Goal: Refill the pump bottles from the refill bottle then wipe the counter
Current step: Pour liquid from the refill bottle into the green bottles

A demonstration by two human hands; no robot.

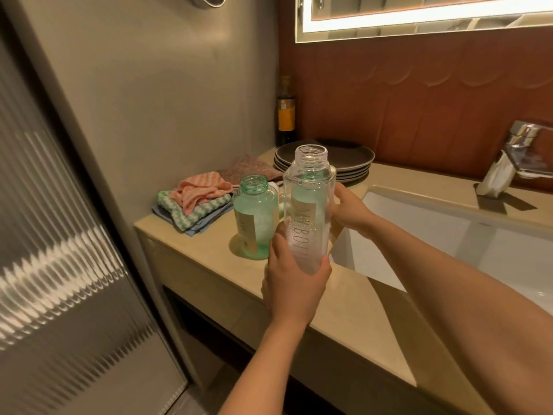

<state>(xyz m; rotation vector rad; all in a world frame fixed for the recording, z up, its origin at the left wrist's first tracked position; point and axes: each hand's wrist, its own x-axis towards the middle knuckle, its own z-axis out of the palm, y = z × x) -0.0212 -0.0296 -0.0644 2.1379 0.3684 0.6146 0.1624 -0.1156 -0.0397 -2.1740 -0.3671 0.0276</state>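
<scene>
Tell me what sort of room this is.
Probably a home bathroom, perhaps doubling as a kitchenette: a white sink with a chrome tap is set in a counter, with a lit mirror above. The stacked plates hint at kitchen use.

The clear bottle (309, 187) bears vertical lettering reading "MY BOTTL", the end hidden.

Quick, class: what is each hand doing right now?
Left hand: grips the clear bottle near its base.
Right hand: at the bottle's far side; grip cannot be told.
</scene>
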